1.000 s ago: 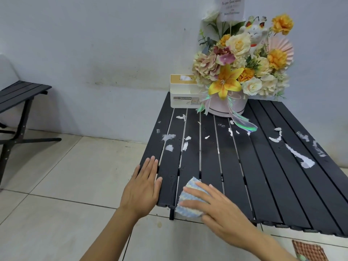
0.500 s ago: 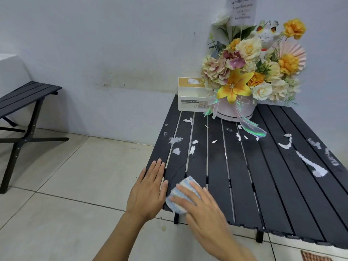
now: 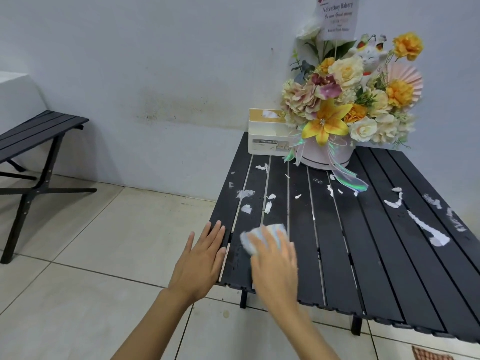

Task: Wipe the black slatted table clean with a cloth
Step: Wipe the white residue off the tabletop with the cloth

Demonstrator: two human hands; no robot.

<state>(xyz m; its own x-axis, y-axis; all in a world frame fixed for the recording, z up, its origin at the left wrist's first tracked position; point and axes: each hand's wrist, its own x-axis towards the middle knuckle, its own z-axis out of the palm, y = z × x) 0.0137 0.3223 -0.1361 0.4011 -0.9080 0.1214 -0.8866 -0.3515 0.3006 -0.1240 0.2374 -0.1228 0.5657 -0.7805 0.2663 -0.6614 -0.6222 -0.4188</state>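
Note:
The black slatted table [image 3: 384, 261] stands against the wall, dotted with white smears and scraps [image 3: 244, 194] on the left slats and a long white streak [image 3: 426, 231] on the right. My right hand [image 3: 275, 261] presses a pale blue-and-white cloth [image 3: 250, 241] flat on the near left slats, blurred by motion. My left hand [image 3: 200, 261] lies flat with fingers apart on the table's left edge, holding nothing.
A flower arrangement in a round pink box [image 3: 348, 107] and a white tissue holder [image 3: 267, 133] stand at the table's far end by the wall. A second black slatted bench [image 3: 33, 133] stands at the left on the tiled floor. A checked cloth [image 3: 431, 354] shows at the bottom right.
My right hand has slid the cloth forward along the left slats, from the near edge toward the white scraps. The left hand stays on the table's left edge. The view has shifted.

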